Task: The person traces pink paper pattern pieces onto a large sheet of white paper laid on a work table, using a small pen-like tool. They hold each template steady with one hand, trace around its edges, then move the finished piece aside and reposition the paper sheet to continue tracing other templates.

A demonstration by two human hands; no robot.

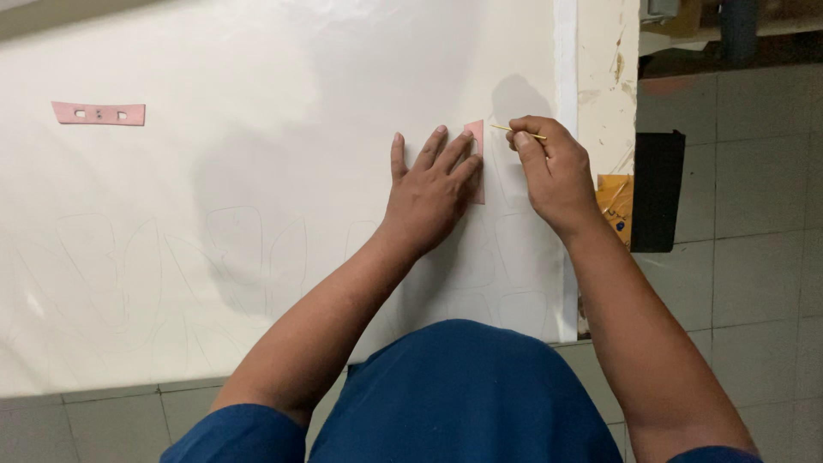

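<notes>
1. The left hand is laid flat with its fingers spread on a small pink, flat, rectangular template piece; it appears pressed down so that it cannot slip.
2. A thin yellow-tipped marking stick is pinched in the closed fingers of the right hand, its tip set just beside the template's upper edge, seemingly for tracing.
3. The template lies on a large white sheet spread over the counter, near the sheet's right edge; faint traced outlines are seen on it.
4. A second pink strip with small cut-outs lies well apart, far left.
</notes>
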